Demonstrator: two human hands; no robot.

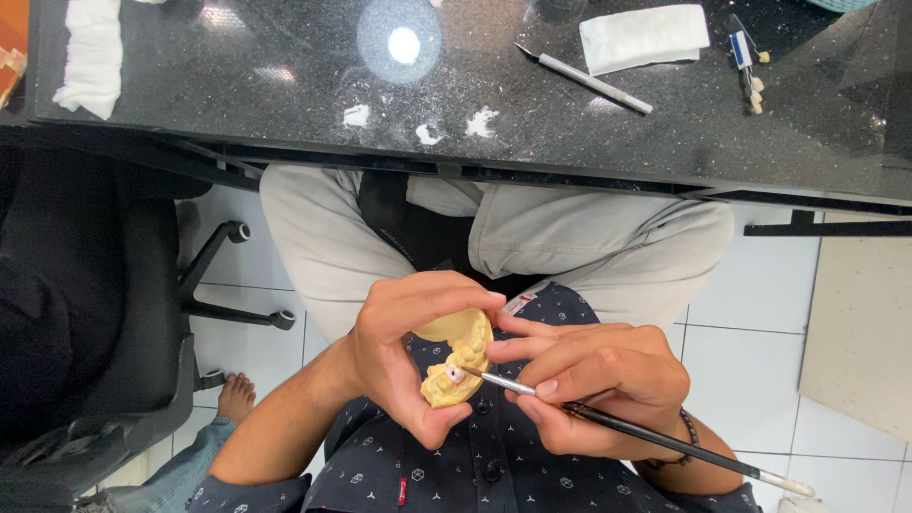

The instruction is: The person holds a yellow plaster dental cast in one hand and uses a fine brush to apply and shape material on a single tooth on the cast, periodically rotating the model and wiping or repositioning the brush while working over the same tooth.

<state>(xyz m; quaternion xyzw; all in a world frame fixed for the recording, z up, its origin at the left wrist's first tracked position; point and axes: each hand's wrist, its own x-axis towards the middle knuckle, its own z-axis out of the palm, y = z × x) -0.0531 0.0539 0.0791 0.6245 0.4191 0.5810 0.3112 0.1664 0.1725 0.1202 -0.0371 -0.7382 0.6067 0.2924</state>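
Observation:
My left hand (pixel 404 347) grips a yellow plaster dental model (pixel 456 356) close to my chest, fingers curled over its top and thumb under it. A small white tooth piece (pixel 456 374) sits on the model. My right hand (pixel 598 380) holds a thin black-handled brush (pixel 655 439) with a metal ferrule, its tip touching the white piece. The brush handle runs out to the lower right.
A dark speckled countertop (pixel 285 66) lies ahead with white folded cloths (pixel 644 38), (pixel 90 57), a metal instrument (pixel 589 81), small white blobs (pixel 427 128) and another tool (pixel 746 62). A black office chair (pixel 85 313) stands left, with another person's bare foot (pixel 233 394) beside it.

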